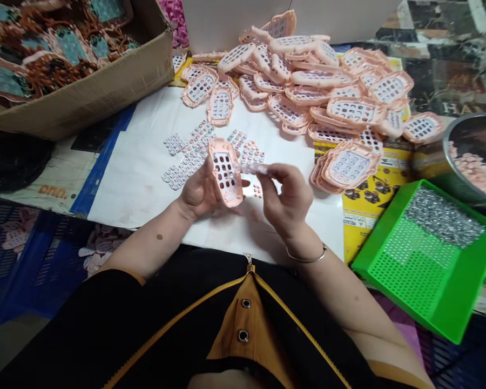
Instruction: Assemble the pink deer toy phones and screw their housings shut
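My left hand (pixel 200 192) is closed around a pink toy phone casing (pixel 227 175), held tilted up with its grid of square key holes showing. Between the thumb and fingers of my right hand (pixel 288 197) is a pale key sheet (pixel 253 168), partly hidden and blurred; its far end reaches the casing's right edge. On the white board behind my hands lie several grey-white key sheets (pixel 184 170) and some with coloured marks (pixel 200 135). A few small pink pieces (pixel 258 191) rest below the held sheet.
Pink casings (pixel 303 78) are heaped at the back, with a neat stack (pixel 345 166) to the right. A green tray (pixel 421 270) holds small metal screws; beside it stands a metal bowl (pixel 457 156) of pink pieces. A cardboard box (pixel 105 81) of wired assemblies is at left.
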